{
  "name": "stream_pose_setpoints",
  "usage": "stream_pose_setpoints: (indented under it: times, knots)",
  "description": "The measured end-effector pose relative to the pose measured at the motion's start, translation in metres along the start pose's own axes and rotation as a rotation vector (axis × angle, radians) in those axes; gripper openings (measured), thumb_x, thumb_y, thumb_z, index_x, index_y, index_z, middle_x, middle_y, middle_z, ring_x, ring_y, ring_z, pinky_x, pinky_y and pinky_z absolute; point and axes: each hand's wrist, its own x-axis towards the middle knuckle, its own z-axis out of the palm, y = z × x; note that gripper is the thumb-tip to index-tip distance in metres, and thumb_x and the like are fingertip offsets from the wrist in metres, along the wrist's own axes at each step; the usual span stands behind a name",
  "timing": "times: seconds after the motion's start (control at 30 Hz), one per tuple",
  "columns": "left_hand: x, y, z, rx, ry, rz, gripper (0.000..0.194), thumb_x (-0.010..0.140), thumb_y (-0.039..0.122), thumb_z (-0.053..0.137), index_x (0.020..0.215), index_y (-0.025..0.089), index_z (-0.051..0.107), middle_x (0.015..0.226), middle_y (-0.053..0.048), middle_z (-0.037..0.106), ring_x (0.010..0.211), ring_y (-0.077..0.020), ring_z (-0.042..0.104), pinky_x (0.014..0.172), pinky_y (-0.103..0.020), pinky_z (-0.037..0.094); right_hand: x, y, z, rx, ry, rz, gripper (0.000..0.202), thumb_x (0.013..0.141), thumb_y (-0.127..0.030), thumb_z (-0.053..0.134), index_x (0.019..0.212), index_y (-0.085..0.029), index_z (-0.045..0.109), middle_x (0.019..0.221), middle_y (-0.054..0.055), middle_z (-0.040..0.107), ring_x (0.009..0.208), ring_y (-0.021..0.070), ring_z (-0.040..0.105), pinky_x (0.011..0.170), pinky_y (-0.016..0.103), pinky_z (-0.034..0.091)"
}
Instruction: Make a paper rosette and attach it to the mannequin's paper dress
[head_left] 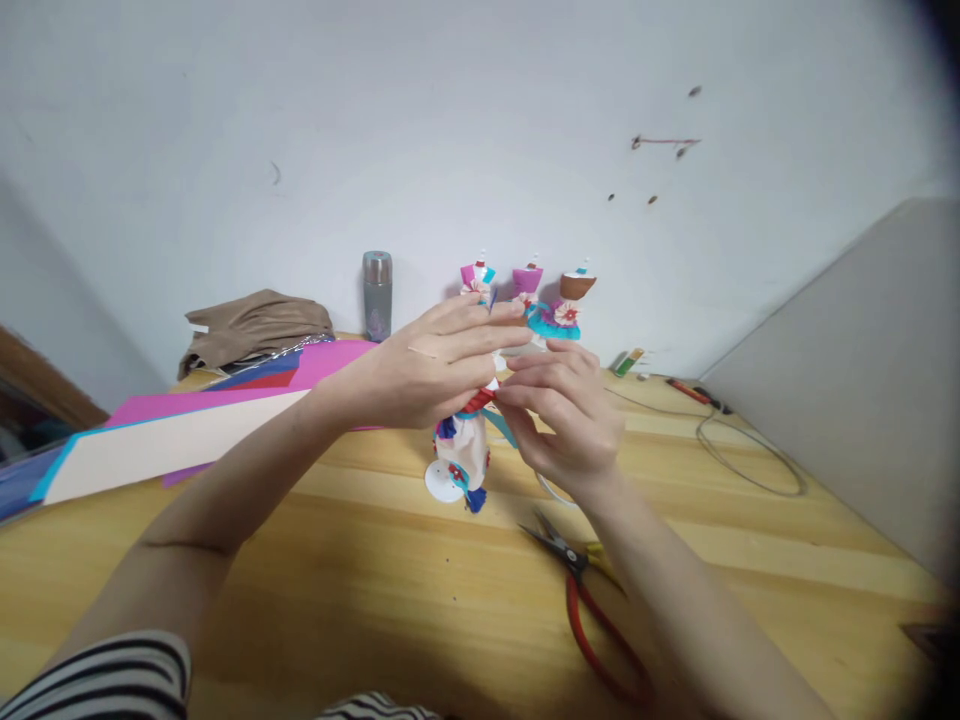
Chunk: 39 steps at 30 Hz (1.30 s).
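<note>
A miniature dress form (pixel 466 445) in a cream paper skirt with red, turquoise and dark blue trimmings is between my hands, its round white base (pixel 443 481) showing below left. My left hand (pixel 442 360) is around its upper part, fingers stretched together across the top and hiding most of it; the thumb is out of sight. On the right side, my right hand (pixel 562 410) pinches the end of a red paper band (pixel 478 402) at the form's upper body, thumb against index finger. Open scissors (pixel 574 560) with red and yellow handles lie below my right hand.
Several similar dressed forms, one in brown and turquoise (pixel 577 288), stand by the wall. A grey flask (pixel 378 298), folded brown cloth (pixel 255 325) and coloured paper sheets (pixel 180 440) are at left. A glue stick (pixel 628 362), red-handled tool (pixel 688 391) and cable (pixel 750 480) are at right.
</note>
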Motion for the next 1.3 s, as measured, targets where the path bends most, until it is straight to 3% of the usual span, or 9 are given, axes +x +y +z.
stream_pose_setpoints:
  times: [0.13, 0.23, 0.4, 0.6, 0.77, 0.9, 1.03, 1.2, 1.3]
  knots:
    - [-0.003, 0.000, 0.000, 0.102, -0.048, 0.077, 0.013, 0.088, 0.025, 0.062, 0.076, 0.029, 0.065, 0.124, 0.007, 0.073, 0.136, -0.0194, 0.056, 0.130, -0.046, 0.021, -0.004, -0.002, 0.002, -0.091, 0.030, -0.038, 0.022, 0.083, -0.009, 0.067, 0.088, -0.030, 0.064, 0.078, -0.002, 0.073, 0.081, 0.0213, 0.071, 0.092, 0.048, 0.049]
    - [-0.005, -0.004, 0.001, 0.236, -0.096, 0.140, 0.019, 0.090, 0.020, 0.055, 0.078, 0.029, 0.066, 0.128, 0.005, 0.071, 0.139, -0.0175, 0.053, 0.130, -0.046, 0.018, -0.007, -0.002, 0.005, -0.147, 0.040, -0.045, 0.023, 0.083, -0.009, 0.067, 0.087, -0.031, 0.063, 0.075, -0.004, 0.072, 0.076, 0.0198, 0.072, 0.090, 0.047, 0.050]
    - [-0.008, -0.013, 0.006, 0.280, -0.143, 0.088, 0.016, 0.090, 0.023, 0.058, 0.078, 0.030, 0.066, 0.124, 0.006, 0.073, 0.137, -0.0184, 0.054, 0.131, -0.051, 0.011, -0.013, 0.000, 0.009, -0.199, 0.090, -0.062, 0.023, 0.083, -0.009, 0.067, 0.086, -0.032, 0.063, 0.074, -0.006, 0.072, 0.073, 0.0185, 0.071, 0.090, 0.047, 0.048]
    - [-0.013, -0.028, 0.014, 0.277, -0.022, 0.212, 0.019, 0.088, 0.019, 0.060, 0.072, 0.028, 0.063, 0.109, 0.007, 0.077, 0.126, -0.0187, 0.064, 0.130, -0.052, 0.016, -0.014, -0.001, 0.011, -0.237, 0.136, -0.078, 0.025, 0.081, -0.008, 0.070, 0.083, -0.030, 0.061, 0.068, -0.006, 0.068, 0.071, 0.0176, 0.069, 0.094, 0.048, 0.047]
    - [-0.015, -0.040, 0.019, 0.616, 0.185, 0.523, 0.015, 0.093, 0.022, 0.056, 0.079, 0.025, 0.060, 0.115, 0.006, 0.076, 0.122, -0.0136, 0.065, 0.126, -0.045, 0.033, -0.016, -0.003, 0.012, -0.301, 0.181, -0.104, 0.018, 0.085, -0.010, 0.068, 0.085, -0.026, 0.060, 0.069, -0.006, 0.069, 0.073, 0.0158, 0.070, 0.096, 0.046, 0.048]
    - [-0.016, -0.041, 0.019, 0.775, 0.295, 0.712, 0.012, 0.092, 0.021, 0.059, 0.081, 0.024, 0.057, 0.116, 0.004, 0.076, 0.121, -0.0133, 0.066, 0.123, -0.041, 0.037, -0.021, -0.002, 0.014, -0.313, 0.195, -0.101, 0.016, 0.087, -0.010, 0.066, 0.087, -0.026, 0.061, 0.072, -0.005, 0.071, 0.075, 0.0150, 0.069, 0.098, 0.045, 0.047]
    - [-0.016, -0.041, 0.018, 0.752, 0.309, 0.736, 0.009, 0.089, 0.020, 0.064, 0.083, 0.022, 0.058, 0.114, -0.003, 0.077, 0.117, -0.0166, 0.068, 0.120, -0.041, 0.041, -0.027, 0.003, 0.013, -0.307, 0.163, -0.126, 0.021, 0.084, -0.008, 0.068, 0.088, -0.028, 0.062, 0.077, -0.005, 0.073, 0.081, 0.0164, 0.070, 0.102, 0.047, 0.044]
    - [-0.017, -0.043, 0.018, 0.708, 0.284, 0.712, 0.007, 0.090, 0.022, 0.063, 0.084, 0.023, 0.060, 0.119, -0.002, 0.075, 0.121, -0.0173, 0.066, 0.119, -0.043, 0.041, -0.033, 0.006, 0.009, -0.257, 0.112, -0.165, 0.023, 0.078, -0.009, 0.073, 0.087, -0.028, 0.062, 0.079, -0.004, 0.073, 0.079, 0.0181, 0.071, 0.104, 0.051, 0.041]
    - [-0.018, -0.042, 0.017, 0.661, 0.280, 0.720, 0.004, 0.088, 0.020, 0.064, 0.087, 0.022, 0.061, 0.118, -0.005, 0.075, 0.122, -0.0191, 0.066, 0.120, -0.044, 0.040, -0.033, 0.004, 0.005, -0.104, 0.111, -0.059, 0.015, 0.079, -0.017, 0.070, 0.085, -0.027, 0.062, 0.074, -0.004, 0.069, 0.076, 0.0205, 0.070, 0.103, 0.054, 0.041]
